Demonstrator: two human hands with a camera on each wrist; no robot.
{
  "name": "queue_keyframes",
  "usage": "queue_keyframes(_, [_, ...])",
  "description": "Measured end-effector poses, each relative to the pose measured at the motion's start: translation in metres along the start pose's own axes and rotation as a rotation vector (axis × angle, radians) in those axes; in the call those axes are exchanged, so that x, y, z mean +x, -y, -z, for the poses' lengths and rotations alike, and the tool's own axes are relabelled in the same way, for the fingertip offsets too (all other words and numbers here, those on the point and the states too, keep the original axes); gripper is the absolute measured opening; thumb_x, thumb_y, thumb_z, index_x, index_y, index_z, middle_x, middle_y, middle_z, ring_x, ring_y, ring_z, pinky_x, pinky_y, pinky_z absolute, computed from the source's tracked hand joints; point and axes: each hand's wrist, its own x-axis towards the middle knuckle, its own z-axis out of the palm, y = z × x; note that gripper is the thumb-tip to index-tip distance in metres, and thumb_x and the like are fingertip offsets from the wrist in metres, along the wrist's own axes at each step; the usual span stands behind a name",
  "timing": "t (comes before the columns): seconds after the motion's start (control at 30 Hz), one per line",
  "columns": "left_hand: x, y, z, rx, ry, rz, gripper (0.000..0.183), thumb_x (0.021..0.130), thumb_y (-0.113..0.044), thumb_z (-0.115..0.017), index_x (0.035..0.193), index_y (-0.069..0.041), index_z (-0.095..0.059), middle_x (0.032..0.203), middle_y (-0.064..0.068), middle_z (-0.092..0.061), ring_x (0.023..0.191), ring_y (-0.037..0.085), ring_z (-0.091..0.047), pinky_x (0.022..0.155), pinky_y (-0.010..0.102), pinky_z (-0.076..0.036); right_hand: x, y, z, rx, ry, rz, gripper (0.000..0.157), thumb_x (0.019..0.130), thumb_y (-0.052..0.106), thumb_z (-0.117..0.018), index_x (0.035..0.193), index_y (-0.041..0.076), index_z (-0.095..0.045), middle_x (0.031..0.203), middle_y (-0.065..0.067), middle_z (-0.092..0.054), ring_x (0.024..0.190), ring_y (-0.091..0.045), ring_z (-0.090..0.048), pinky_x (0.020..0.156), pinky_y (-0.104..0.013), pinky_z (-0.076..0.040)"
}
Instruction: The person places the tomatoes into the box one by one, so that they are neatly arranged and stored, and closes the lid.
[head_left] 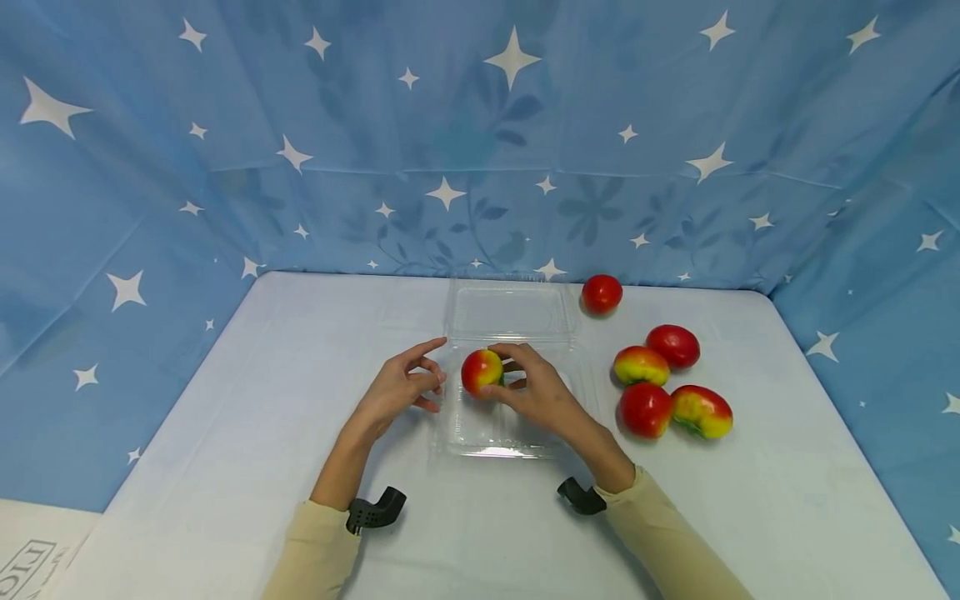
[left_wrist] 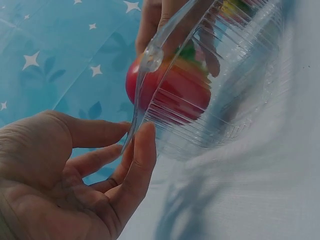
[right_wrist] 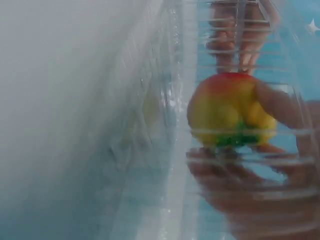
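Note:
A clear plastic clamshell box (head_left: pixel 517 429) lies on the table with its lid (head_left: pixel 512 310) folded back away from me. My right hand (head_left: pixel 545 393) holds a shiny red-and-yellow fruit (head_left: pixel 480 372) with a green end, thumb and fingers on its sides, over the left part of the box base. Through the ribbed clear wall, the right wrist view shows the fruit (right_wrist: pixel 232 112) between the fingers. My left hand (head_left: pixel 397 386) is at the box's left edge; the left wrist view has its thumb and fingers pinching the clear rim (left_wrist: pixel 134 120).
Right of the box lie several more fruits: a red one (head_left: pixel 602 294) at the back, another red one (head_left: pixel 673 346), a red-yellow one (head_left: pixel 641 366), a round red one (head_left: pixel 645 410) and a red-yellow one (head_left: pixel 702 412). A starry blue curtain (head_left: pixel 450 125) hangs behind the white table (head_left: pixel 315 333).

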Motion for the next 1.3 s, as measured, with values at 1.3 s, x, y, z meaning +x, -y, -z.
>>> queue_keyframes(1.3, [-0.003,-0.002,0.002,-0.006,0.022,0.003,0.063,0.099,-0.006,-0.063,0.158,-0.019,-0.046,0.11,0.013,-0.059,0.088,0.033,-0.066,0.066,0.034,-0.065,0.004,0.013,-0.024,-0.176,-0.075,-0.061,0.062,0.091,0.024,-0.082,0.143,0.009,-0.053,0.135,-0.013,-0.06,0.113,-0.03,-0.069,0.095,-0.044,-0.063])
